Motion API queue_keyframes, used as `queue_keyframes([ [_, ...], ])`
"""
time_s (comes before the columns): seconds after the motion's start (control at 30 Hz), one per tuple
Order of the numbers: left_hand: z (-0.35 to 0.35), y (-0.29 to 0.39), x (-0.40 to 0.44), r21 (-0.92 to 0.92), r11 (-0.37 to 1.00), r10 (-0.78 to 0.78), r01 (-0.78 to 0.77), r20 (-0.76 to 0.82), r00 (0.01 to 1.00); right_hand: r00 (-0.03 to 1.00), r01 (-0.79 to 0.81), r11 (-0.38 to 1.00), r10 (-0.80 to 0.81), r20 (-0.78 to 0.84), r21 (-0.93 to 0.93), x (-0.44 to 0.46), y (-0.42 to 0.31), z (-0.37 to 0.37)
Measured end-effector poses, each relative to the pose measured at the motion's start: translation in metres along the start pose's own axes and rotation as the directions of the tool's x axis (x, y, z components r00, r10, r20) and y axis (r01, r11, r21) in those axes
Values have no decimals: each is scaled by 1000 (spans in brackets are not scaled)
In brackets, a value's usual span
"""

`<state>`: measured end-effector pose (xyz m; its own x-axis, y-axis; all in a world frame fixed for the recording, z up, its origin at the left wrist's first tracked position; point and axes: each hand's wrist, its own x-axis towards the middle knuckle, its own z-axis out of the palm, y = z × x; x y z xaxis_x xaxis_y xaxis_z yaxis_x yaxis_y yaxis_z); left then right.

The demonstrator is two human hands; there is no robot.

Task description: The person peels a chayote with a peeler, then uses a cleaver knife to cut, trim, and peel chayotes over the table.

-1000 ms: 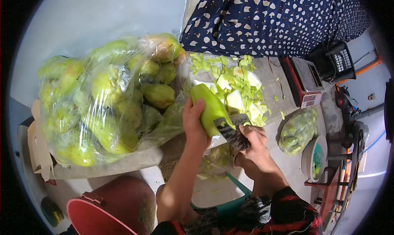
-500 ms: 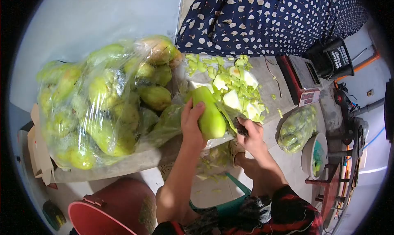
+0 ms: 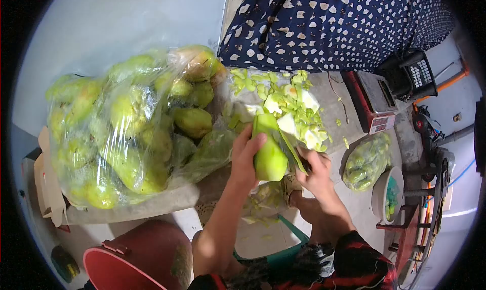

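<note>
A partly peeled green papaya [image 3: 271,158] is in my left hand [image 3: 247,156], which grips it from the left side with the thumb across its face. It is held tilted over the table's near edge. My right hand [image 3: 315,171] is closed at the papaya's right side around a peeling knife, mostly hidden by the fingers and peel. A long dark green strip of peel [image 3: 293,150] stands between that hand and the fruit. Just beyond lie a heap of peel strips [image 3: 296,105] and pale cut pieces [image 3: 287,124] on the table.
A large clear plastic bag of unpeeled papayas [image 3: 126,133] fills the table's left. A red weighing scale [image 3: 372,97] and black basket [image 3: 412,74] stand at right. Below are a red bucket [image 3: 136,254], a filled bag [image 3: 367,161] and a white basin [image 3: 379,194].
Both hands and the papaya have come down slightly toward me. The right hand has moved lower along the fruit's side, and the peel strip now hangs longer beside it.
</note>
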<state>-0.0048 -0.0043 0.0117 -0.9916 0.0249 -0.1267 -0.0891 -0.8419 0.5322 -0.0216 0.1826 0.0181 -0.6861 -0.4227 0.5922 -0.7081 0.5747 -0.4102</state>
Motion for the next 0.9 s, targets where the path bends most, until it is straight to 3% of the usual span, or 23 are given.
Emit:
queue_keyframes([
  [0.07, -1, -3, -1, 43, 999, -13, 12, 19, 1000, 974, -215, 973, 220, 61, -80, -1, 11, 5],
  [0.1, -2, -2, 2, 90, 996, -17, 14, 36, 999, 976, -207, 975, 211, 51, -80, -1, 15, 6],
  [0.17, -3, -2, 0, 93, 995, -29, 30, -15, 999, 940, -337, 941, 338, 48, -23, -1, 16, 8],
  [0.27, -1, -1, 1, -44, 992, -114, 115, 33, 993, 921, -387, 922, 387, 47, -12, 7, 8, 1],
  [0.3, -1, -1, 3, -176, 974, -138, 141, 24, 990, 912, -410, 912, 410, 14, -1, 10, 7, 1],
  [0.33, -1, 0, 3, -305, 939, -162, 160, 18, 987, 883, -469, 882, 469, 9, 52, 8, 14, 3],
  [0.43, -14, -3, 4, -470, 873, -116, 131, 62, 991, 683, -682, 609, 728, 58, 405, 20, 7, -2],
  [0.47, -12, -1, 4, -470, 874, -111, 125, 58, 992, 694, -653, 606, 718, 40, 454, 19, 6, -4],
  [0.5, -8, 0, 5, -408, 910, -100, 73, -45, 994, 749, -620, 695, 662, 12, 365, 14, 12, -10],
  [0.53, -5, 0, 6, -340, 940, -85, 30, -147, 985, 861, -493, 863, 502, -80, 108, 12, 9, -12],
  [0.57, -4, -1, 7, -342, 939, -85, 29, -151, 985, 945, -321, 932, 304, -119, -169, 11, 4, -16],
  [0.63, -3, -2, 10, -385, 923, -73, 6, -161, 984, 987, -153, 976, 144, -69, -155, 5, -7, -15],
  [0.7, -8, -7, 12, -388, 921, -57, -20, -186, 981, 973, 210, 954, -224, -46, -216, 12, -21, -15],
  [0.77, -7, -7, 8, -391, 919, -45, -41, -210, 977, 935, 346, 931, -352, -34, -115, 10, -28, -8],
  [0.83, -4, -1, 2, -395, 918, -94, 46, -105, 990, 922, 387, 922, -387, 1, -25, 6, -30, -1],
  [0.9, 2, -1, 1, -441, 896, -109, 51, -107, 988, 919, 395, 918, -395, 6, -32, 4, -31, 3],
])
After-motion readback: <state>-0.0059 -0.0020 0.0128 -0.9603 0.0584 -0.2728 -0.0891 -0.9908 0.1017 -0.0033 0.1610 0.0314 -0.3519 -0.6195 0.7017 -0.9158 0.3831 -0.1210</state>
